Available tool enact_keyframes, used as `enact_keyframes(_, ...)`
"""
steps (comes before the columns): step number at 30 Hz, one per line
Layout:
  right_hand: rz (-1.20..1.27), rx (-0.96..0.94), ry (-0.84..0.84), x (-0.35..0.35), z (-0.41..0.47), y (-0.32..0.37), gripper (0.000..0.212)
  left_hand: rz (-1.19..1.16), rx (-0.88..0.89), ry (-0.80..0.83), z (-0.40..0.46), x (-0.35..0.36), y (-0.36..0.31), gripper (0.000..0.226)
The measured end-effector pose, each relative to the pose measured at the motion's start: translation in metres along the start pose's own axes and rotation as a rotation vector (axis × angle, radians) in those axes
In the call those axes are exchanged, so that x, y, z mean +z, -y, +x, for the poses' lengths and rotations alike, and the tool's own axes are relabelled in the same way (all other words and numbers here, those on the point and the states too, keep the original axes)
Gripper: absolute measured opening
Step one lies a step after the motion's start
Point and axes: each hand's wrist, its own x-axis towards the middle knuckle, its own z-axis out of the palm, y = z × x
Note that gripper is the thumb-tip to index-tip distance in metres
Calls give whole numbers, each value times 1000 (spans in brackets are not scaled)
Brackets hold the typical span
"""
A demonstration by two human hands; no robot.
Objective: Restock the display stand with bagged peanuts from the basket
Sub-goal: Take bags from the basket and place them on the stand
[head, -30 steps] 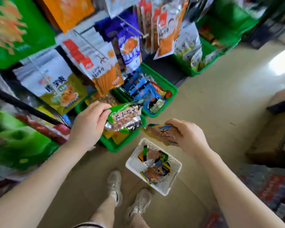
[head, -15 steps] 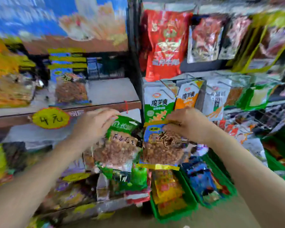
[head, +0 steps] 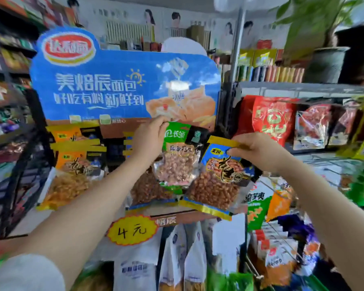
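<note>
My left hand grips the top edge of a green peanut bag and holds it up in front of the display stand, a cardboard stand with a blue header. My right hand pinches the top corner of a blue and yellow peanut bag just right of the green one. Both bags hang over the stand's shelf. Orange peanut bags stand on the shelf's left side, and a darker peanut bag lies behind the green one. The basket is out of view.
A yellow "4元" price tag sticks to the shelf front. A metal rack at the right carries red snack bags and hanging packets. White bags hang below the stand. Dark shelving stands at the left.
My view has swung up from the floor basket to the stand. Both hands have risen with their bags, from beside the basket to the stand's upper shelf.
</note>
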Motion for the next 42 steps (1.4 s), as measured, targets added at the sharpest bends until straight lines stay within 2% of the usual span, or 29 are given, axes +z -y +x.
enact_keyframes(7,-33,28,49,2,46,-43,39,-122,-207,148,20,101,29,22)
enact_keyframes(12,64,8,80,13,72,-67,47,-57,-303,518,24,127,58,31)
enact_keyframes(14,112,-39,99,12,81,-64,42,15,-221,562,22,112,60,41)
enact_keyframes(18,155,-173,183,20,108,-36,15,181,89,438,-4,41,68,35)
enact_keyframes(21,89,-243,244,53,133,-5,43,463,293,520,-43,-19,102,25)
enact_keyframes(23,41,-248,289,83,148,15,29,554,222,644,-72,-49,128,20)
enact_keyframes(24,2,-231,317,97,154,26,30,548,183,671,-84,-63,135,14)
enact_keyframes(25,-31,-224,332,113,160,35,34,515,167,659,-96,-75,141,6)
enact_keyframes(27,-140,-165,345,143,168,47,19,420,134,639,-113,-92,145,25)
enact_keyframes(28,-260,-145,322,157,170,52,21,387,135,628,-118,-96,142,32)
enact_keyframes(30,-458,-126,229,175,166,63,50,317,178,605,-122,-101,133,36)
enact_keyframes(32,-378,-92,95,185,151,72,56,233,249,574,-123,-99,118,38)
enact_keyframes(36,-160,2,-70,182,91,71,35,65,394,520,-123,-78,74,32)
enact_keyframes(38,-126,41,-161,171,47,63,34,-45,447,514,-126,-62,47,30)
enact_keyframes(42,-66,208,-185,140,-48,38,37,-255,531,615,-142,-24,-3,31)
